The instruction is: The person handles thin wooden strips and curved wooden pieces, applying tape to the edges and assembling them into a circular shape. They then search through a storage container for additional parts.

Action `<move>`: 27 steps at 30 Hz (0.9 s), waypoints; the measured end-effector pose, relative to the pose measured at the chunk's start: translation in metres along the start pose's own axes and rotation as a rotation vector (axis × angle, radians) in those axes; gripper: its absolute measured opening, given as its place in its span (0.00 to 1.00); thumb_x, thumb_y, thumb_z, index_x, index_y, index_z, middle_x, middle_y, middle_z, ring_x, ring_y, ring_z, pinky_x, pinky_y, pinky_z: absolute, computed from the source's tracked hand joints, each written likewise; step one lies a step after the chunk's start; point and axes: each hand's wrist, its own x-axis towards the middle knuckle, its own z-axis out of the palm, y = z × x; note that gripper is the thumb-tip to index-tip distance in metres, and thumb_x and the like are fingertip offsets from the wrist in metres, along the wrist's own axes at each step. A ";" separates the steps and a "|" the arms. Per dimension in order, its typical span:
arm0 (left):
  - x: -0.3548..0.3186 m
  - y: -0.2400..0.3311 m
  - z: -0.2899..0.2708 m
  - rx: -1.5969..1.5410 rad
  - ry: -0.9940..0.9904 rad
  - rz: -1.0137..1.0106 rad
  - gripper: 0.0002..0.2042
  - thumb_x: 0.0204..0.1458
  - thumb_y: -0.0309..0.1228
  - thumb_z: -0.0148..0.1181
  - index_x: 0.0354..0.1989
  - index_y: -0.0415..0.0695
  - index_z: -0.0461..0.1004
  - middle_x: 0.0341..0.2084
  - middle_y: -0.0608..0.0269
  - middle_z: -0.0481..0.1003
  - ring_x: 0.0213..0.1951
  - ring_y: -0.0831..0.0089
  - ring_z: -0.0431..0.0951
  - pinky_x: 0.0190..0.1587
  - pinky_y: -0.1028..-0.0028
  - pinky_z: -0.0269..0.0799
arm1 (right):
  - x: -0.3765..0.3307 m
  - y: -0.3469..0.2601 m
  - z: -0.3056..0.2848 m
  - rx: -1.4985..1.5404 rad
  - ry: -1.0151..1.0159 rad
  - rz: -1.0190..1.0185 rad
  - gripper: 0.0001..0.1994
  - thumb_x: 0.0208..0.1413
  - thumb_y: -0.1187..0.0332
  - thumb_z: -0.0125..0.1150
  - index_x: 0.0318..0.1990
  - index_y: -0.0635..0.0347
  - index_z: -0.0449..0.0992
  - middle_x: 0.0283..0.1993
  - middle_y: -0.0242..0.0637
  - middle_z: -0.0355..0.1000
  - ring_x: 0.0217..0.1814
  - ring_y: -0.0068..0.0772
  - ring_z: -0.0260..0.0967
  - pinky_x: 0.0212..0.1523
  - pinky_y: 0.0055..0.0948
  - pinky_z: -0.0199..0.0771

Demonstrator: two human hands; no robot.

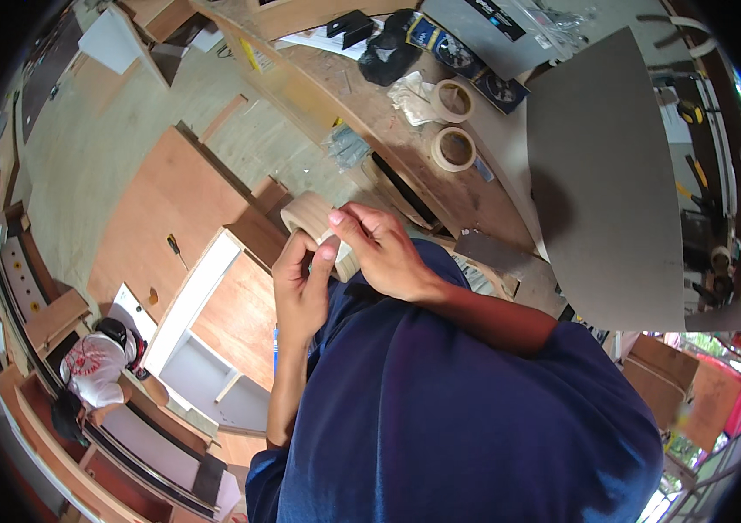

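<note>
Both hands are closed on a pale beige stack of tape rolls [305, 212], its side banded in stripes, held in front of my body. My left hand [299, 277] grips it from the near left, fingers curled and thumb raised. The right hand [383, 254] reaches over from the right, with thumb and fingers pinched at its upper edge. Part of the stack is hidden behind the fingers. Beyond my hands, two more tape rolls [453, 149] lie on the workbench [370, 96].
A large grey sheet [610, 192] stands at the right. Crumpled white cloth [412, 98] and a black bag [388, 48] lie on the bench. To the left are a wooden panel [161, 200], a screwdriver [176, 247] and a cabinet frame [192, 301]. Another person [96, 370] bends at lower left.
</note>
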 end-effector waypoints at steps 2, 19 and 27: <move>-0.001 -0.004 -0.005 -0.226 -0.057 -0.078 0.14 0.63 0.31 0.66 0.28 0.38 0.71 0.28 0.72 0.74 0.33 0.85 0.69 0.38 0.79 0.68 | -0.007 -0.003 0.000 0.000 -0.002 0.010 0.19 0.72 0.56 0.51 0.37 0.67 0.75 0.24 0.49 0.68 0.26 0.40 0.65 0.32 0.40 0.67; 0.055 -0.003 0.019 0.026 -0.454 -0.136 0.10 0.67 0.28 0.59 0.45 0.33 0.80 0.37 0.61 0.82 0.40 0.77 0.81 0.46 0.76 0.76 | 0.011 0.058 -0.030 0.593 0.007 0.240 0.28 0.76 0.51 0.41 0.30 0.60 0.77 0.25 0.30 0.75 0.28 0.19 0.69 0.32 0.29 0.70; 0.100 0.101 0.034 0.152 -0.213 0.077 0.11 0.65 0.26 0.61 0.53 0.36 0.77 0.39 0.59 0.80 0.41 0.73 0.81 0.48 0.73 0.76 | 0.040 0.093 -0.120 1.231 0.181 0.434 0.20 0.74 0.49 0.46 0.47 0.58 0.73 0.35 0.33 0.71 0.33 0.27 0.70 0.40 0.34 0.77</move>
